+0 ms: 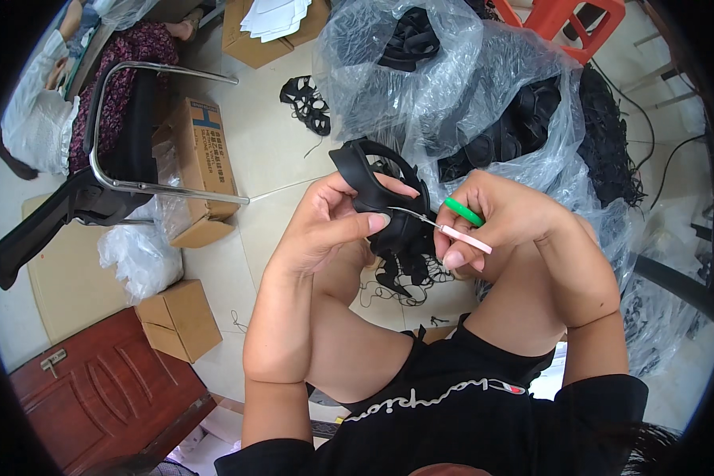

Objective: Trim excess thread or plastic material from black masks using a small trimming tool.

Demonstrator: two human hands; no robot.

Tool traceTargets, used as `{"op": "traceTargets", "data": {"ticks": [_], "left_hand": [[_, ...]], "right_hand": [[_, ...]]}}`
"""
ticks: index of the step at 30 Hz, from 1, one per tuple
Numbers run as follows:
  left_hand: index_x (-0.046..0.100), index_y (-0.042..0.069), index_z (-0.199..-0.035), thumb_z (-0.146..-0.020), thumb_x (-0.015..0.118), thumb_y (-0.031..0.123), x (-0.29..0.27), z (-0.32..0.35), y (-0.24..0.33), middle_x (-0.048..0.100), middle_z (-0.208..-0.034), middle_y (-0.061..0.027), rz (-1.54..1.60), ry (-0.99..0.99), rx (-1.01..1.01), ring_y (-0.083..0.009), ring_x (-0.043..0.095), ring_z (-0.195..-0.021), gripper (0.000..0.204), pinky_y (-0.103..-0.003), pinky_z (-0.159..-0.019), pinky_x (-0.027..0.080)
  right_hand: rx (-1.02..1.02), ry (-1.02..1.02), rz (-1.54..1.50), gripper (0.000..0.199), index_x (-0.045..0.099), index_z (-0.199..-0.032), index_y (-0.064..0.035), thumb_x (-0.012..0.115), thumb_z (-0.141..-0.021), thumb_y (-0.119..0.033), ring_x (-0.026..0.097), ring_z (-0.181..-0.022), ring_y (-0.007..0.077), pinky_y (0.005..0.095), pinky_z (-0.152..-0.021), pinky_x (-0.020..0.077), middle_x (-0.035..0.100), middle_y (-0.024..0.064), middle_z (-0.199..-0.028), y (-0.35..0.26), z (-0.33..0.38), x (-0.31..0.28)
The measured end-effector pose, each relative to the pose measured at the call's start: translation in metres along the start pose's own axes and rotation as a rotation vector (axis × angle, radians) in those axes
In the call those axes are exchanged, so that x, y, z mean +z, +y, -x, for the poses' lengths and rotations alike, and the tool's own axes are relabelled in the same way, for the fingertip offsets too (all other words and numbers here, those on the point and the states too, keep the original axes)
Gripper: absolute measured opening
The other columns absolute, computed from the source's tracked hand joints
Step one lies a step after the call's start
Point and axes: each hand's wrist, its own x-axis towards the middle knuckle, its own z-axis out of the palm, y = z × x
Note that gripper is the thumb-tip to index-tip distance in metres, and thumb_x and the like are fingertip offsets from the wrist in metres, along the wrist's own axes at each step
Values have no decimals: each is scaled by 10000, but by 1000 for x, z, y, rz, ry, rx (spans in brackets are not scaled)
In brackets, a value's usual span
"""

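We sat over a pale tiled floor [270, 143] crowded with boxes and bags. Nearest to us, our left hand [329, 226] pinched a curved black strap piece [373, 178] between thumb and fingers, holding it up in front of our chest. Just beside it, our right hand [504, 218] was closed around small thread snips with green and pink handles [462, 226], their thin metal tip touching the black piece. Loose black trimmings [401, 278] lay on the floor below our hands. Left of us stood a small brown cardboard box [180, 319] and a dark red wooden chest [103, 393]. Farther off, large clear plastic bags holding more black pieces [468, 87] were heaped, with a black chair with a chrome frame [115, 170] to the left and a red plastic stool [567, 20] beyond.
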Motion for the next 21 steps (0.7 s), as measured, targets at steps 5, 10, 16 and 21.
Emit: {"op": "traceTargets", "data": {"ticks": [5, 10, 16, 21], "left_hand": [[629, -14, -1045, -758, 675, 27, 2, -1, -1, 642, -1119, -150, -19, -10, 20, -166, 629, -963, 294, -302, -887, 483], [628, -17, -1061, -756, 678, 30, 1, -1, 0, 642, -1120, -148, -20, -5, 10, -161, 628, -962, 312, -307, -889, 482], [624, -21, -1074, -763, 670, 31, 1, -2, 0, 644, -1115, -141, -45, -25, 1, -151, 629, -948, 318, -297, -876, 487], [620, -23, -1086, -766, 671, 29, 2, -2, 0, 649, -1089, -120, -46, -25, -27, -143, 626, -938, 328, -287, -867, 489]], "right_hand": [[-10, -4, 23, 174, 663, -887, 45, 736, -770, -62, 587, -550, 86, 207, -513, 459, 668, 62, -723, -1, -1, 2], [-7, -3, 8, 192, 672, -859, 31, 765, -751, -98, 593, -547, 72, 196, -517, 456, 670, 53, -705, 0, -1, 1], [0, -4, 33, 144, 665, -877, 46, 718, -775, -41, 595, -558, 83, 206, -521, 469, 679, 71, -744, -2, -1, 2], [-5, -7, 23, 133, 665, -879, 48, 702, -777, -30, 602, -564, 85, 206, -522, 471, 687, 82, -758, -1, -1, 1]]}}
